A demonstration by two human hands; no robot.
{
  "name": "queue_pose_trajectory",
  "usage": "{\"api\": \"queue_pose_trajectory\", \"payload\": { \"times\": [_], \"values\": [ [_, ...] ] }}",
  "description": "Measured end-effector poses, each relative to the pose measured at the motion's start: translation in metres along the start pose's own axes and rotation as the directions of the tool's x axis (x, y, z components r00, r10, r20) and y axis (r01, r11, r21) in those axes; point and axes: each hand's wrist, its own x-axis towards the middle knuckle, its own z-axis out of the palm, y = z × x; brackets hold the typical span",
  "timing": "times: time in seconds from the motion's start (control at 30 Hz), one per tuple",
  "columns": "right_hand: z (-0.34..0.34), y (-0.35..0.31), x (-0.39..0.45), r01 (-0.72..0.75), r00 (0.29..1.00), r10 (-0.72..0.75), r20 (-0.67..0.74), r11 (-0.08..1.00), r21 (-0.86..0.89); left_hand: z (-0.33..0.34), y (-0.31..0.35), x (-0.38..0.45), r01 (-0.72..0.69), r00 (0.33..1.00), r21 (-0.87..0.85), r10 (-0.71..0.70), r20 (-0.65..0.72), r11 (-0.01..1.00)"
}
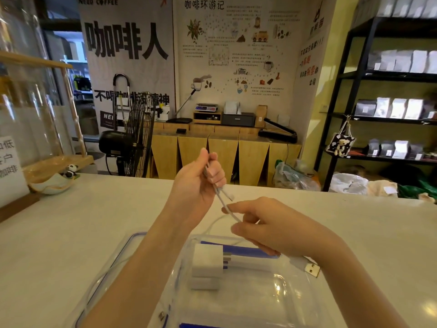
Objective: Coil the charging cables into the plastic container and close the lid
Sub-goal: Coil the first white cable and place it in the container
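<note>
My left hand (pixel 201 181) is raised above the counter, fingers closed on a folded white charging cable (pixel 223 197) whose small plug end sticks out below the fist. My right hand (pixel 264 223) is lower and to the right, pinching the same cable where it runs down. A USB-A plug (pixel 311 268) pokes out beside my right wrist. Under both hands sits a clear plastic container (pixel 272 294) with blue clips; a white charger block (pixel 207 260) lies inside. Its clear lid (pixel 111 263), edged in blue, lies to the left, partly hidden by my left forearm.
A white counter (pixel 71 228) carries the container. At its far left stand a sign, a small dish with a panda figure (pixel 69 171) and a glass case. Beyond the counter are a fan (pixel 132 138), a wooden cabinet and black shelves (pixel 378 114) of bags.
</note>
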Motion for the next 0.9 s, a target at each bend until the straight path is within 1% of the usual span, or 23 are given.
{"api": "queue_pose_trajectory", "payload": {
  "times": [0.03, 0.07, 0.1, 0.13, 0.2, 0.3, 0.33, 0.37, 0.43, 0.5, 0.57, 0.6, 0.63, 0.67, 0.77, 0.83, 0.9],
  "values": [
    [-0.002, -0.002, -0.003, 0.01, 1.0, -0.009, 0.023, 0.999, -0.038, -0.001, -0.003, -0.001, -0.043, 0.999, 0.168, 0.046, -0.017, 0.985],
    [-0.004, -0.006, -0.007, 0.022, 0.999, -0.019, 0.039, 0.997, -0.077, -0.002, -0.006, -0.002, -0.091, 0.994, 0.363, 0.104, -0.016, 0.927],
    [-0.006, -0.008, -0.011, 0.041, 0.999, -0.038, 0.03, 0.991, -0.125, -0.004, -0.009, -0.002, -0.134, 0.989, 0.532, 0.15, 0.012, 0.836],
    [-0.008, -0.01, -0.015, 0.062, 0.998, -0.064, -0.006, 0.981, -0.182, -0.006, -0.011, -0.002, -0.155, 0.986, 0.643, 0.162, 0.049, 0.75],
    [-0.014, -0.013, -0.021, 0.078, 0.986, -0.119, -0.121, 0.95, -0.303, -0.006, -0.012, -0.003, -0.151, 0.989, 0.743, 0.098, 0.115, 0.653],
    [-0.022, -0.014, -0.025, 0.132, 0.945, -0.223, -0.24, 0.929, -0.345, -0.003, -0.013, -0.006, -0.149, 0.979, 0.857, -0.048, 0.197, 0.494],
    [-0.024, -0.012, -0.026, 0.158, 0.927, -0.262, -0.267, 0.921, -0.356, -0.001, -0.014, -0.007, -0.151, 0.968, 0.876, -0.11, 0.224, 0.458],
    [-0.026, -0.009, -0.025, 0.176, 0.906, -0.299, -0.299, 0.91, -0.375, 0.002, -0.015, -0.008, -0.141, 0.954, 0.883, -0.177, 0.242, 0.449],
    [-0.03, -0.001, -0.022, 0.191, 0.866, -0.336, -0.37, 0.906, -0.377, 0.006, -0.014, -0.01, -0.069, 0.917, 0.875, -0.315, 0.245, 0.479],
    [-0.032, 0.007, -0.018, 0.229, 0.816, -0.371, -0.442, 0.911, -0.342, 0.009, -0.01, -0.012, 0.036, 0.866, 0.817, -0.426, 0.262, 0.575],
    [-0.03, 0.012, -0.014, 0.297, 0.777, -0.374, -0.507, 0.927, -0.23, 0.01, -0.005, -0.014, 0.152, 0.803, 0.679, -0.49, 0.339, 0.719],
    [-0.028, 0.012, -0.012, 0.33, 0.775, -0.355, -0.522, 0.933, -0.145, 0.009, -0.002, -0.013, 0.22, 0.762, 0.591, -0.515, 0.393, 0.776],
    [-0.025, 0.011, -0.01, 0.351, 0.784, -0.334, -0.523, 0.934, -0.072, 0.007, 0.001, -0.013, 0.288, 0.721, 0.509, -0.533, 0.442, 0.811],
    [-0.021, 0.01, -0.008, 0.355, 0.798, -0.321, -0.511, 0.934, -0.032, 0.005, 0.003, -0.01, 0.351, 0.681, 0.442, -0.549, 0.484, 0.825],
    [-0.011, 0.007, -0.001, 0.317, 0.834, -0.312, -0.454, 0.946, -0.068, -0.001, 0.009, -0.008, 0.471, 0.566, 0.331, -0.568, 0.597, 0.817],
    [-0.011, 0.006, -0.001, 0.321, 0.853, -0.306, -0.424, 0.946, -0.036, -0.004, 0.01, -0.007, 0.507, 0.54, 0.297, -0.567, 0.622, 0.809],
    [-0.012, 0.006, -0.002, 0.307, 0.87, -0.298, -0.392, 0.951, -0.042, -0.003, 0.01, -0.007, 0.529, 0.541, 0.291, -0.581, 0.608, 0.797]
  ]
}}
